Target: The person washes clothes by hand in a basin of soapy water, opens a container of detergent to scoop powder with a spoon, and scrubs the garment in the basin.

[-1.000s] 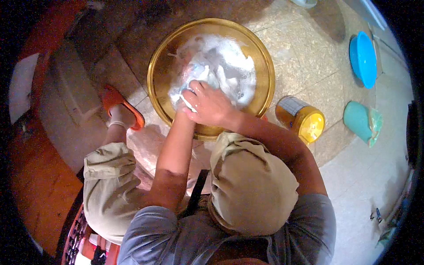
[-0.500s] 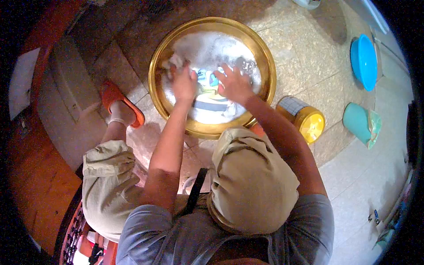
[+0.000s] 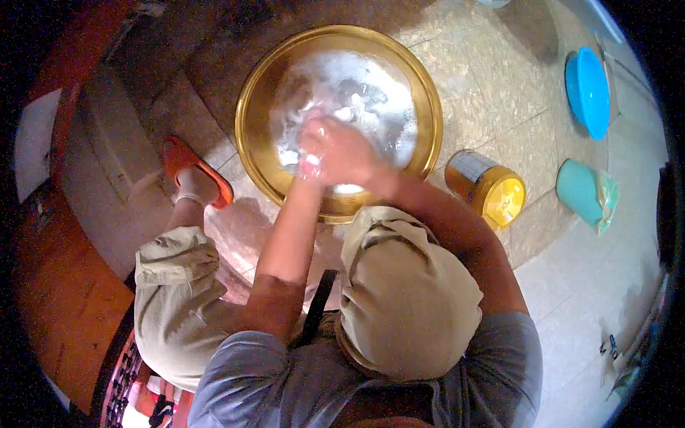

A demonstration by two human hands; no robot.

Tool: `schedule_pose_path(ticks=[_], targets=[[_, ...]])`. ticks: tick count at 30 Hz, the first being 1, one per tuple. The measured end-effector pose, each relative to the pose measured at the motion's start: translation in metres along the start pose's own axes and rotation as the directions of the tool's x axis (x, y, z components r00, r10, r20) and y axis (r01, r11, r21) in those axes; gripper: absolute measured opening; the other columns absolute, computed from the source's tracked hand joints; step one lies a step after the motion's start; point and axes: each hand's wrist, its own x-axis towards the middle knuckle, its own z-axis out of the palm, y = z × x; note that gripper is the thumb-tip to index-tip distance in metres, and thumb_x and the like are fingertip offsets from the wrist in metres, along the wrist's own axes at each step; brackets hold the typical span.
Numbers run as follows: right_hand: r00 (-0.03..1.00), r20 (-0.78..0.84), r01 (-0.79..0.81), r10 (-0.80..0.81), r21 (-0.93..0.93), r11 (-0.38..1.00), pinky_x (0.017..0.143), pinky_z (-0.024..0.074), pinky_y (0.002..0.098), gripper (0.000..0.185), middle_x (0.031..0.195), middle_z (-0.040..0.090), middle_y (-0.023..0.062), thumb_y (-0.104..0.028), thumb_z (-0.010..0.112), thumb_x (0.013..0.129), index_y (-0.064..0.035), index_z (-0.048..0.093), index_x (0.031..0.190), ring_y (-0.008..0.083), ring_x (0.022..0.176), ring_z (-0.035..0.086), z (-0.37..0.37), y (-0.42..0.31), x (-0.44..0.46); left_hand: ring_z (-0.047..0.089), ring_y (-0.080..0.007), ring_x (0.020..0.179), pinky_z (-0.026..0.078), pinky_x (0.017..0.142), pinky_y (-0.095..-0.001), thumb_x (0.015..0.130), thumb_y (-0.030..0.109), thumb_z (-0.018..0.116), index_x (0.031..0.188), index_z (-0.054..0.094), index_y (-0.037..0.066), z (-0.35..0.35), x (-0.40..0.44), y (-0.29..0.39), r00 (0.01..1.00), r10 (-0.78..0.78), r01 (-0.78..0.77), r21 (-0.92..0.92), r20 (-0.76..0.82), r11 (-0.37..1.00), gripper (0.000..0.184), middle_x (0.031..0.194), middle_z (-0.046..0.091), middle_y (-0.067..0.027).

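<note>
A round brass-coloured basin (image 3: 246,118) on the floor holds water and white suds (image 3: 389,93). Over its near-left part my two hands are together, wet with foam. My right hand (image 3: 346,153) lies across my left hand (image 3: 309,160), its fingers appearing to wrap round it. The fingers of my left hand are mostly covered and blurred. Foam clings about the left wrist. Patterned cloth seen earlier in the basin cannot be made out now beneath the suds and hands.
Right of the basin, a yellow-lidded tub (image 3: 485,189) lies on its side on the tiled floor. Farther right are a blue bowl (image 3: 589,93) and a pale green container (image 3: 585,192). My left foot wears an orange slipper (image 3: 196,167); a step (image 3: 121,135) rises beyond it.
My hands were apart with fingers spread over patterned cloth. The right hand has moved left onto my left hand. Suds and water have shifted, and the cloth is out of sight.
</note>
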Motion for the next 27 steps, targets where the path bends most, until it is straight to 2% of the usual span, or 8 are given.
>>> schedule_pose_path(ticks=[3,6,10,16,19,21,25,27], targets=[[0.961,0.051,-0.267,0.271,-0.068,0.961,0.078,0.0471,0.0397,0.025,0.099,0.054,0.0087,-0.018,0.062,0.07,-0.0093,0.061,0.094,0.0285,0.093,0.055,-0.009,0.045,0.011,0.056,-0.017,0.092,0.046,0.083,-0.0305,0.089,0.02,0.048,0.103,0.056,0.01,0.003,-0.01,-0.011,0.958,0.083,-0.057,0.1,-0.275,0.993,0.019,0.097,0.058,-0.0069],[0.94,0.015,-0.334,0.34,-0.148,0.931,0.082,0.0453,0.04,0.034,0.106,0.052,0.0105,-0.02,0.062,0.071,-0.0101,0.059,0.104,0.0292,0.098,0.053,-0.025,0.062,0.003,0.052,-0.0139,0.077,0.043,0.07,-0.0247,0.082,0.009,0.055,0.087,0.056,0.007,0.033,-0.034,0.026,0.982,0.154,-0.079,0.502,-0.109,0.861,0.006,0.082,0.055,-0.0041],[0.973,-0.17,-0.21,0.157,-0.364,0.908,0.087,0.0426,0.0439,0.05,0.118,0.047,0.0139,-0.023,0.063,0.073,-0.0157,0.051,0.121,0.0323,0.107,0.049,-0.018,0.057,-0.022,0.058,-0.0258,0.086,0.044,0.079,-0.0356,0.084,0.023,0.058,0.103,0.058,0.004,0.005,-0.005,0.05,0.791,0.533,-0.381,0.924,0.301,0.044,0.027,0.093,0.06,-0.0153],[0.94,-0.053,-0.342,0.338,-0.19,0.92,0.086,0.0432,0.0501,0.055,0.124,0.048,0.0179,-0.036,0.07,0.069,-0.0128,0.055,0.116,0.0374,0.108,0.047,0.041,0.125,-0.024,0.055,-0.0386,0.099,0.045,0.084,-0.0449,0.082,0.032,0.058,0.113,0.055,0.006,-0.029,0.028,0.034,0.952,0.284,0.018,0.903,0.115,-0.429,0.041,0.107,0.057,-0.0228],[0.842,0.04,-0.534,0.538,0.196,0.822,0.089,0.0428,0.047,0.046,0.117,0.053,0.0219,-0.032,0.069,0.069,-0.0083,0.06,0.107,0.0374,0.11,0.048,0.029,0.123,0.004,0.058,-0.0328,0.09,0.048,0.079,-0.0437,0.084,0.032,0.056,0.106,0.057,0.001,-0.043,0.059,0.026,0.954,0.221,0.191,0.979,-0.202,0.071,0.038,0.098,0.06,-0.0186],[0.956,-0.113,-0.245,0.269,0.194,0.95,0.09,0.043,0.0428,0.038,0.116,0.053,0.0172,-0.022,0.066,0.071,-0.0109,0.06,0.106,0.0349,0.109,0.05,0.037,0.101,0.0,0.059,-0.0277,0.083,0.049,0.077,-0.0411,0.087,0.032,0.052,0.1,0.057,0.002,-0.038,0.077,0.007,0.964,-0.065,0.11,0.163,-0.259,0.98,0.033,0.091,0.06,-0.0137],[0.999,-0.031,0.015,-0.012,0.086,0.996,0.082,0.0472,0.0429,0.032,0.115,0.05,0.0128,-0.02,0.064,0.07,-0.0136,0.059,0.101,0.0333,0.102,0.053,-0.009,-0.001,-0.005,0.059,-0.0263,0.082,0.05,0.076,-0.0397,0.085,0.025,0.052,0.096,0.057,0.004,-0.015,0.038,0.018,0.877,-0.337,0.418,-0.196,0.344,0.887,0.024,0.089,0.059,-0.0128],[0.98,0.196,0.05,-0.044,-0.027,0.998,0.077,0.0485,0.0438,0.034,0.113,0.049,0.0121,-0.023,0.064,0.07,-0.0153,0.057,0.102,0.0326,0.098,0.054,-0.018,-0.02,-0.01,0.059,-0.0255,0.081,0.051,0.076,-0.039,0.085,0.022,0.052,0.094,0.056,0.004,-0.013,0.01,0.01,0.91,-0.299,0.372,-0.251,0.286,0.894,0.02,0.088,0.059,-0.0123]])
